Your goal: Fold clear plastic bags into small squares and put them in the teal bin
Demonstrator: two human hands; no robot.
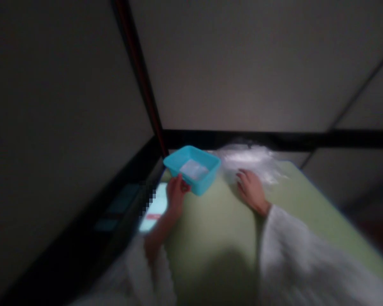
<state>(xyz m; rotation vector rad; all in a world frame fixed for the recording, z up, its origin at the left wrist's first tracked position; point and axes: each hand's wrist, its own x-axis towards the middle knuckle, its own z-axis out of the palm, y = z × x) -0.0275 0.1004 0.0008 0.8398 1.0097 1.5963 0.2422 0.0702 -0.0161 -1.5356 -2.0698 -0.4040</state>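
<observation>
A turquoise tub (207, 183) is held at its near left side by the left hand (177, 191), whose fingers are clamped on the rim and the wall just below it. The tub is seen at the far left of the green tabletop (210, 225); whether it is rested there or slightly lifted cannot be told. Inside it, a pale, flat packet (194, 169) is laid on the bottom, its print too blurred to be read.

The right hand (252, 191) is placed to the right of the tub, palm down, with the fingers slightly apart and pointed toward the far left. Just beyond it, crumpled clear plastic (245, 157) is spread along the far edge; whether it is touched by the fingertips cannot be made out.

To the left of the left hand, a bright panel (158, 202) crossed by a red strip is partly covered by the forearm. Both arms are clothed in loose white sleeves (306, 255). The far side is closed off by a grey wall (242, 63), by which a dark horizontal band (191, 139) is carried, and a dark reddish post (140, 72) is set at the left.
</observation>
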